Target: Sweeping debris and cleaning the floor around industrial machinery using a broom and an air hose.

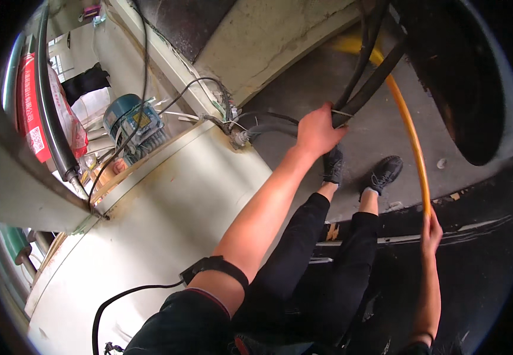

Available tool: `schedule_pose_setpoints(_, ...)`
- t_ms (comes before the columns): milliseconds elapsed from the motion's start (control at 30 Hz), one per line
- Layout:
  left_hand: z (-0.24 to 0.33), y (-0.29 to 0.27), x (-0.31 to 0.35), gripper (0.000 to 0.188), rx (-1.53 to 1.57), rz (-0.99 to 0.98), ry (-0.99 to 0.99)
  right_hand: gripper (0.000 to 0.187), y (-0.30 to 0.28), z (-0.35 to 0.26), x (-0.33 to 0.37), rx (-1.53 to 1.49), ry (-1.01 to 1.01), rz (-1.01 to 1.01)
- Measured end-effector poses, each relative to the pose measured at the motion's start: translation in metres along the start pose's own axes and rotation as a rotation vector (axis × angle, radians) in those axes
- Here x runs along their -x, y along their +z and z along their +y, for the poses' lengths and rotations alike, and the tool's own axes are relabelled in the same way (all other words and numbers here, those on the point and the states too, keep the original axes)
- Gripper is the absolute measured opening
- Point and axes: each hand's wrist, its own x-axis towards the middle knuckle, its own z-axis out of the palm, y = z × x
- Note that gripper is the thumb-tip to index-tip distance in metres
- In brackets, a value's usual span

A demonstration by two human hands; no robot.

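Nearest me, my right hand (pixel 431 232) is clenched around the lower end of the orange hose (pixel 410 136), which curves up and away over the concrete floor (pixel 381 136). Just beyond my black shoes (pixel 360 171), my left hand (pixel 317 131) is wrapped around a bundle of black hoses (pixel 368 65) rising toward the top of the view. To my left sits a cream machine housing (pixel 168 201), and behind it a blue electric motor (pixel 131 121).
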Motion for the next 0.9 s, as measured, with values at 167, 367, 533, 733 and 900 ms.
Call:
schedule_pose_setpoints(167, 0.001, 0.006, 0.002, 0.054, -0.011, 0.039, -0.01, 0.041, 0.229, -0.073, -0.157, -0.2, -0.186, -0.101)
schedule_pose_setpoints(367, 0.006, 0.031, -0.003, 0.053, 0.055, 0.01, 0.004, 0.034, 0.393, -0.077, -0.256, 0.259, -0.523, -0.482)
schedule_pose_setpoints(533, -0.005, 0.033, -0.001, 0.049, 0.092, 0.076, 0.04, 0.035, 0.367, -0.104, -0.251, 0.709, -0.603, -0.605)
schedule_pose_setpoints(733, -0.013, 0.017, 0.003, 0.049, 0.021, 0.018, -0.004, 0.038, 0.191, -0.092, -0.172, 0.62, -0.601, -0.487)
schedule_pose_setpoints(900, 0.0, 0.02, 0.001, 0.053, 0.038, 0.012, 0.002, 0.044, 0.006, -0.067, -0.098, 0.581, -0.419, -0.308)
